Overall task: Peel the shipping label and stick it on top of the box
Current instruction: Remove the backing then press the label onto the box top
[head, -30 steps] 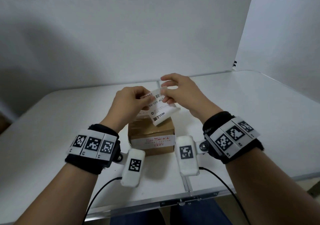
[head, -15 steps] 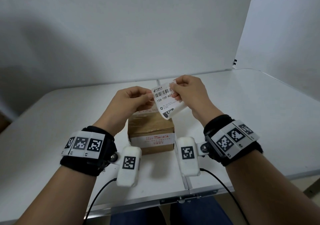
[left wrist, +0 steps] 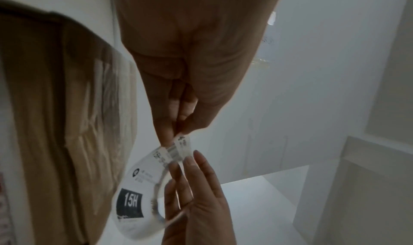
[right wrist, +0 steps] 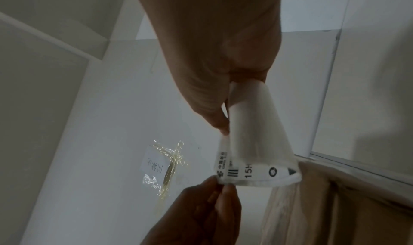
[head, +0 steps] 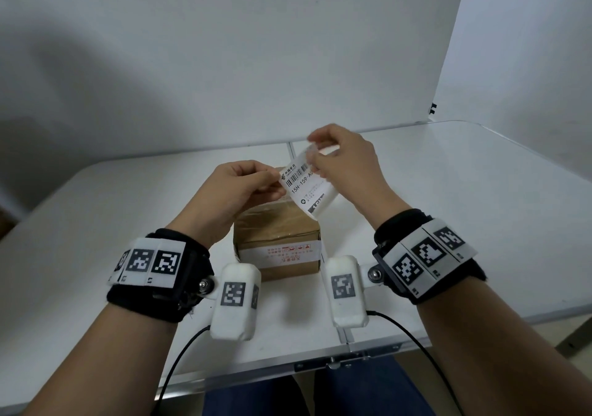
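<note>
A brown cardboard box [head: 277,233] with a red-printed white tape band stands on the white table [head: 464,210]. Above it I hold the white shipping label [head: 304,188], printed with a barcode and "15H". My left hand [head: 278,186] pinches the label's printed corner [left wrist: 178,142] between thumb and forefinger. My right hand [head: 315,159] pinches the blank white backing sheet [right wrist: 252,125], which curves up away from the printed strip [right wrist: 245,171]. In the left wrist view the label [left wrist: 138,187] bows in an arc beside the box [left wrist: 67,125].
The table has a seam [head: 293,150] down its middle and white walls behind and to the right. A taped paper note [right wrist: 161,165] sticks on the wall. Bare tabletop lies on both sides of the box. My knees are below the front edge.
My right hand has risen and drawn back from the left hand, and the sheet now curls apart at its top corner. The left hand keeps its pinch. The box has not moved.
</note>
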